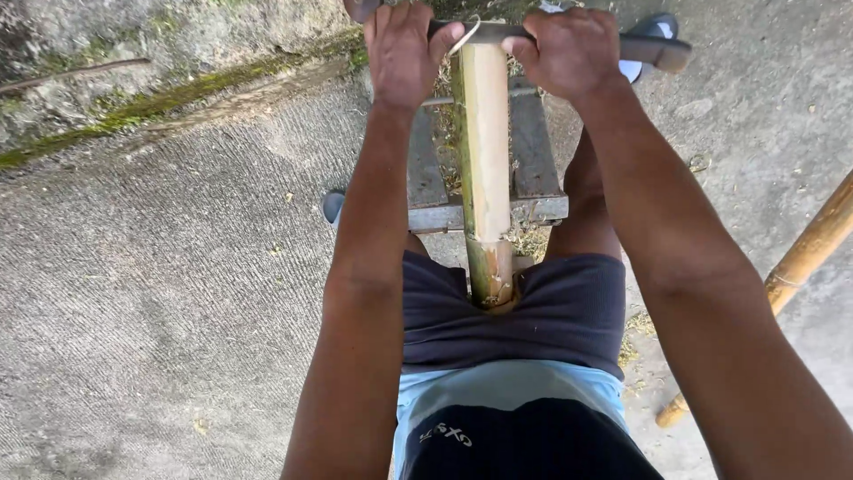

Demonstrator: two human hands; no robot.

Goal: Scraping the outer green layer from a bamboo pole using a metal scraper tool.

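Note:
A thick bamboo pole (486, 160) lies lengthwise on a grey wooden bench (533, 151), its near end braced against my lap. Its top face is pale and shaved, its left side still green. Across its far end lies a long knife (653, 51) with a dark blade and a brown handle. My left hand (402, 49) is closed on the blade's left end. My right hand (569, 49) grips it just right of the bamboo, the handle sticking out past that hand. A curl of shaving sits at the blade.
Rough concrete ground lies all around. A mossy stone edge (160, 98) runs along the upper left. A second bamboo pole (800, 262) lies slanted at the right. Shavings litter the bench and the ground by my right leg. Blue footwear (332, 204) shows beside the bench.

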